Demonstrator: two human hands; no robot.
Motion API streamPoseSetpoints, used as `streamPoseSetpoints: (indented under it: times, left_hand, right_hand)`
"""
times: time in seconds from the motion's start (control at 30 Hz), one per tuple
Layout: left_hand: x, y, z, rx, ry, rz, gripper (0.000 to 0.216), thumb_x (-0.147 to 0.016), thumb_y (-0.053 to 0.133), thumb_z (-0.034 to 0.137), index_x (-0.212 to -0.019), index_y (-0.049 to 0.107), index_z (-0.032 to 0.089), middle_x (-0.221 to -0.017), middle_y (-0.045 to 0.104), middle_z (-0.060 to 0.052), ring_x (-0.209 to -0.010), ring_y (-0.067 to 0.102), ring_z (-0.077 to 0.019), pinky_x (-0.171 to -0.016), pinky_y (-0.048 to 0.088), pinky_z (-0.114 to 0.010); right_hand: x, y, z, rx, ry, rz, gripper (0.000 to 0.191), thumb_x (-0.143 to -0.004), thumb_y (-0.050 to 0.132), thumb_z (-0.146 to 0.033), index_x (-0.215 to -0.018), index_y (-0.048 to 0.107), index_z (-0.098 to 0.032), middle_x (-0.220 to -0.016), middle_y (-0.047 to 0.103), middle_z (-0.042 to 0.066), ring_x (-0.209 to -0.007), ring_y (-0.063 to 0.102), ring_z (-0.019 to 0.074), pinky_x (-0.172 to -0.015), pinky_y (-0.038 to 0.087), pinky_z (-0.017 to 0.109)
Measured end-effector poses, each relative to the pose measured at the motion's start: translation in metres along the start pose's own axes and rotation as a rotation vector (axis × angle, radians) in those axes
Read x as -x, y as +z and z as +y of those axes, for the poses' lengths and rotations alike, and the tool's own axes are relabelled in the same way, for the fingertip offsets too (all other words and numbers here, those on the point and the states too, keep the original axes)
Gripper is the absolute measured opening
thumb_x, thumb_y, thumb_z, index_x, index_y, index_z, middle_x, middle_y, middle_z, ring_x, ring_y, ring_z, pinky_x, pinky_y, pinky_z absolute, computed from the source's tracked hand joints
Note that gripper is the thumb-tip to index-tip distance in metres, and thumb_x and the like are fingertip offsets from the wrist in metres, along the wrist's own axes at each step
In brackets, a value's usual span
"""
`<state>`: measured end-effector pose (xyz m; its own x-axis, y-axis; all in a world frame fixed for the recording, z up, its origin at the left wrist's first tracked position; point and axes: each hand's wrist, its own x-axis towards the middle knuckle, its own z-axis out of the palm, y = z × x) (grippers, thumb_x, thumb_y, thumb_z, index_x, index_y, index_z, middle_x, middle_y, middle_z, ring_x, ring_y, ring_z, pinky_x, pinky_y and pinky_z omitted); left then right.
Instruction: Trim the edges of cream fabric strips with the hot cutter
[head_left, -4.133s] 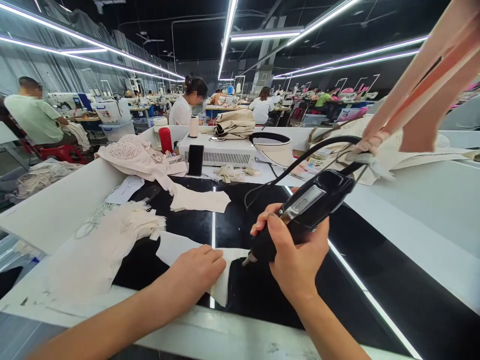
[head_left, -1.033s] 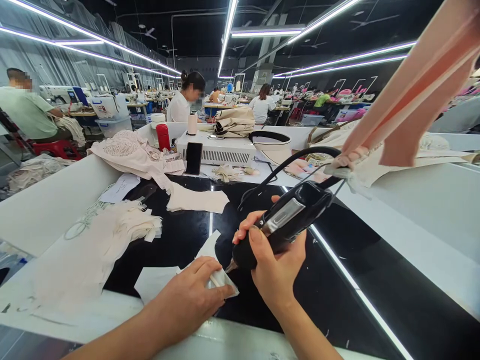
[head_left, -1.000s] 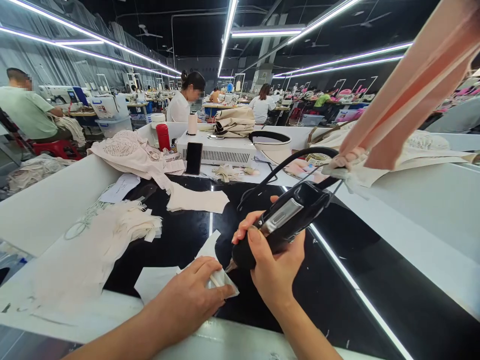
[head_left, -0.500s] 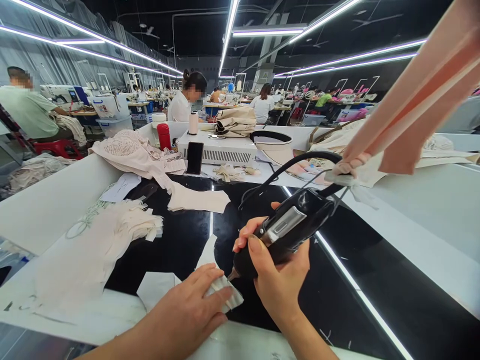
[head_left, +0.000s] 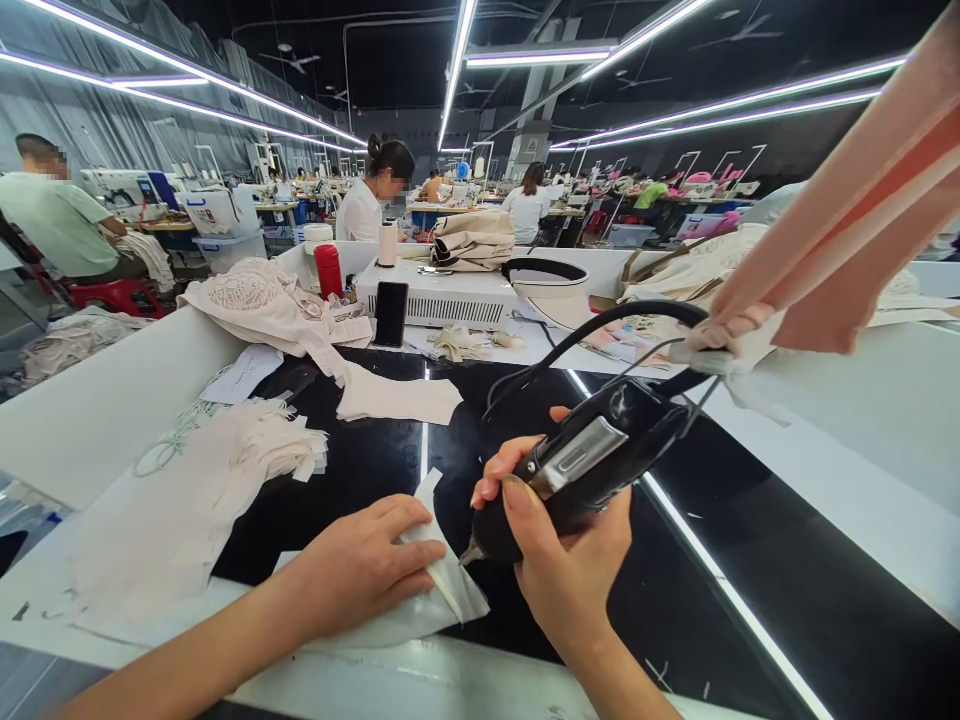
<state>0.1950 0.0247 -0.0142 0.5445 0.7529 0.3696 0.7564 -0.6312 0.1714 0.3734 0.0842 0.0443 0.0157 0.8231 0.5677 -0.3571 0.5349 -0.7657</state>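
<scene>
My right hand point(head_left: 566, 575) is wrapped round a black corded hand tool point(head_left: 581, 465) with a silver plate on its side. Its small metal tip points down and left, close to the edge of a pale fabric piece point(head_left: 461, 585); whether it touches cannot be made out. On that piece my left hand point(head_left: 367, 565) lies flat with fingers stretched out, pressing it to the black work surface point(head_left: 352, 500). A light translucent sheet shows under the left hand. From the tool's back end a thick black cable point(head_left: 600, 315) arches away, and pink fabric strips point(head_left: 847, 210) are tied there.
To the left lies a heap of pale cut pieces point(head_left: 187, 500). Farther back are a beige fabric piece point(head_left: 397, 400), a phone point(head_left: 391, 313), a red flask point(head_left: 328, 271) and a white vented box point(head_left: 442, 300). Low white walls edge the table; several people sit beyond.
My left hand has shifted left and flattened, uncovering more of the fabric piece's edge. My right hand and the tool have moved slightly right, with the tip still near that edge.
</scene>
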Motion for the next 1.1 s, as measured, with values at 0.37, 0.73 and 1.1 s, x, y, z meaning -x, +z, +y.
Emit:
streamPoseSetpoints:
  times: [0.37, 0.73, 1.1]
  left_hand:
    - [-0.003, -0.002, -0.009, -0.013, 0.089, -0.026, 0.027, -0.102, 0.059, 0.031, -0.126, 0.064, 0.019, -0.130, 0.065, -0.012, -0.122, 0.063, -0.0268, -0.100, 0.060, -0.040]
    - [-0.003, -0.009, 0.000, -0.028, 0.070, -0.077, 0.041, -0.095, 0.070, 0.031, -0.134, 0.059, 0.025, -0.129, 0.061, -0.012, -0.119, 0.063, -0.0271, -0.098, 0.059, -0.040]
    - [-0.005, -0.003, 0.007, -0.141, 0.111, -0.072, 0.051, -0.087, 0.079, 0.041, -0.131, 0.060, 0.023, -0.122, 0.061, -0.016, -0.116, 0.063, -0.0316, -0.098, 0.058, -0.046]
  right_hand:
    - [0.000, -0.002, 0.001, 0.015, -0.017, -0.010, 0.027, -0.087, 0.073, -0.018, -0.105, 0.055, -0.028, -0.080, 0.066, -0.005, -0.057, 0.061, 0.0119, -0.052, 0.056, 0.025]
    - [0.002, -0.001, -0.003, 0.018, -0.004, -0.003, 0.035, -0.085, 0.072, -0.015, -0.111, 0.053, -0.029, -0.079, 0.066, -0.005, -0.056, 0.062, 0.0121, -0.051, 0.057, 0.026]
    - [0.002, -0.002, -0.001, -0.019, 0.019, 0.007, 0.046, -0.085, 0.074, -0.017, -0.124, 0.052, -0.030, -0.081, 0.067, -0.005, -0.057, 0.062, 0.0127, -0.049, 0.056, 0.025]
